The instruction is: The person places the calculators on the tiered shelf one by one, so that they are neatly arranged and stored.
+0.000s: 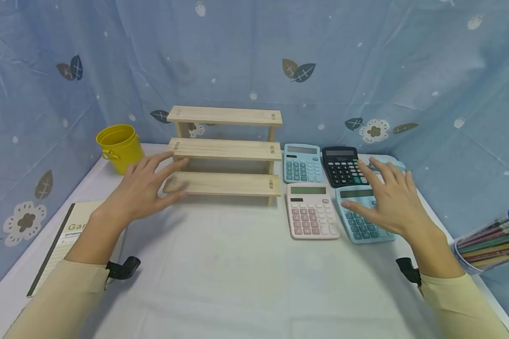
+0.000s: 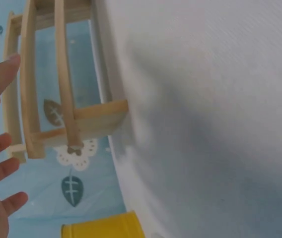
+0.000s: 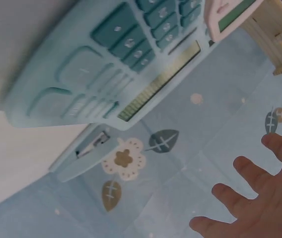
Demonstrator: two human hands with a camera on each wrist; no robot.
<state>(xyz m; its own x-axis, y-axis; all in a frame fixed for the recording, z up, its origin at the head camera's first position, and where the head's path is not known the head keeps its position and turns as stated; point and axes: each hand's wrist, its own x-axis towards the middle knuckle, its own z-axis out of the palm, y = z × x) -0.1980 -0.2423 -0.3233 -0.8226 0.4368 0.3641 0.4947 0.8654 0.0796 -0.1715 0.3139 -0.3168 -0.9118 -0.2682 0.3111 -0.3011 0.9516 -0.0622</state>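
A three-tier wooden shelf [image 1: 225,149] stands at the back middle of the table. My left hand [image 1: 142,188] hovers at its left end, thumb and fingers spread with nothing between them; the left wrist view shows the shelf [image 2: 64,74] just beyond the fingertips. To the right of the shelf lie a pink calculator [image 1: 311,212], a black one [image 1: 341,165] and two light-blue calculators [image 1: 302,162]. Over the front light-blue calculator [image 1: 362,226] my right hand [image 1: 394,202] is held with fingers spread, holding nothing. A light-blue stapler [image 3: 89,153] sits behind it, partly hidden by my fingers in the head view.
A yellow bucket [image 1: 120,150] stands at the back left. Under my left forearm lies a notebook [image 1: 63,240]. At the right edge is a clear container of colored pencils [image 1: 489,245] with a blue end. Blue patterned cloth [image 1: 246,52] hangs behind the table.
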